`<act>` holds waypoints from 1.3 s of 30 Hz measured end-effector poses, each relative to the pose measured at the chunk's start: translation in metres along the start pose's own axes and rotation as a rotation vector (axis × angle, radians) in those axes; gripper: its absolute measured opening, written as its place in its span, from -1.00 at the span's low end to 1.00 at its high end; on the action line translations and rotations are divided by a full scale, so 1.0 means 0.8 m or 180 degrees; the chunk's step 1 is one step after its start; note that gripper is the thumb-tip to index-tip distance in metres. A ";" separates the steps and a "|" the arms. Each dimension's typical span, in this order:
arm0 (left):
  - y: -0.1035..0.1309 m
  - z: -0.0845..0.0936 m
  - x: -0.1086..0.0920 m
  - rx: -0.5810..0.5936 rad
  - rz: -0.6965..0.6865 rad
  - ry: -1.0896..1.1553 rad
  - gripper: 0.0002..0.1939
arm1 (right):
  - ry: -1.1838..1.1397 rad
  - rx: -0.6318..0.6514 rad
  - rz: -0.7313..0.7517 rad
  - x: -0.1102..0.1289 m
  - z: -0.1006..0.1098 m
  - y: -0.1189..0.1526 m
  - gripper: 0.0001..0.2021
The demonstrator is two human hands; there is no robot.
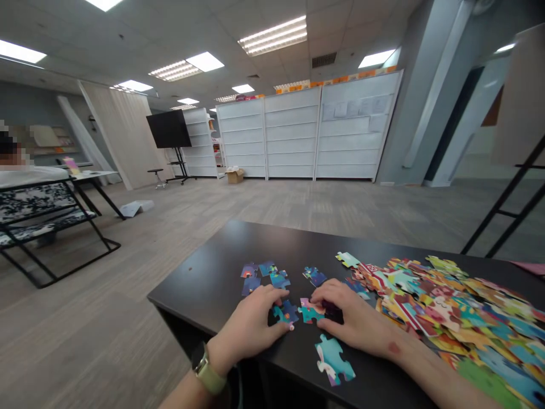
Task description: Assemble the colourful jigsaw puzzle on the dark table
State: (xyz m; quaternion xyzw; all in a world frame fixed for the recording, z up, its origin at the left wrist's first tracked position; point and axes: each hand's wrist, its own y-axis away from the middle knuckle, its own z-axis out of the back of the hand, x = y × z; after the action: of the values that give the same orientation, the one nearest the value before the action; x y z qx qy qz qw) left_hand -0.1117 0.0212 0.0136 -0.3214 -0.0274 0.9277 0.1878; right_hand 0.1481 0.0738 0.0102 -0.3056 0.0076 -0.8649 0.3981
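My left hand (260,319) rests near the table's front edge, thumb and fingers closed around a dark blue and teal puzzle piece (288,312). Just to its right, my right hand (347,309) grips a pink and teal puzzle piece (309,311) by its right side. A small gap separates the two pieces. Close below my right hand lies a teal puzzle piece (335,359) with white and purple parts. Beyond my hands are several dark blue pieces, among them a blue piece (314,276) and a purple-blue piece (251,286).
A large heap of colourful puzzle pieces (443,304) covers the right of the black table (213,255). Past the table stand white shelving panels (292,139) and a screen on a wheeled stand (169,129). At the left, a person sits on a patterned chair (40,204).
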 end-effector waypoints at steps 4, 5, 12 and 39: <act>0.001 0.009 0.006 0.0269 -0.0406 0.0437 -0.36 | -0.0078 -0.0047 0.0020 -0.002 -0.002 -0.001 -0.76; 0.001 0.011 0.007 0.0287 -0.0417 0.0534 -0.33 | -0.0100 -0.0062 0.0028 -0.002 -0.001 -0.001 -0.76; 0.001 -0.004 -0.010 -0.0093 0.0049 0.0298 -0.36 | -0.0154 -0.0094 0.0172 0.001 0.002 -0.001 -0.77; -0.009 -0.009 -0.018 0.0110 -0.0509 0.0166 -0.47 | -0.0124 -0.0241 0.0344 0.014 0.001 0.001 -0.75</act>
State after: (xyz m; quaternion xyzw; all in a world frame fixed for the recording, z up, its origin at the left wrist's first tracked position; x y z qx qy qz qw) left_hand -0.0948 0.0222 0.0176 -0.3389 -0.0321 0.9014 0.2674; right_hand 0.1439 0.0658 0.0166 -0.3364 0.0490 -0.8351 0.4324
